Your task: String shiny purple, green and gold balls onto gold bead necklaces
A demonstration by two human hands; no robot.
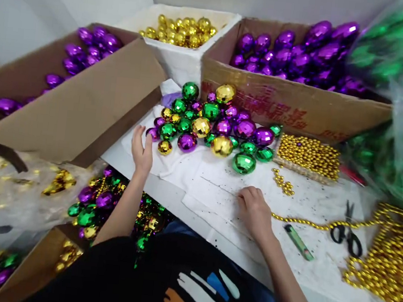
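At the left edge of the ball pile, my left hand (141, 152) has its fingers and thumb apart. Its thumb overlaps the view of a small shiny purple ball (153, 134); whether they touch I cannot tell. My right hand (256, 208) is low over the white cloth (196, 196) with fingers curled together. A thin dark strand (215, 184), wire or thread, runs from the left to its fingertips. Behind the wrist, a string of gold beads (302, 222) leads right. Green, purple and gold faceted balls (221, 146) are heaped ahead of both hands.
Cardboard boxes of purple balls stand left (76, 104) and back right (293, 100), with a white foam box (182, 55) of gold balls between. Rightward lie a bead tray (307, 157), scissors (347, 231), a green utility knife (299, 242) and piled gold beads (392, 257).
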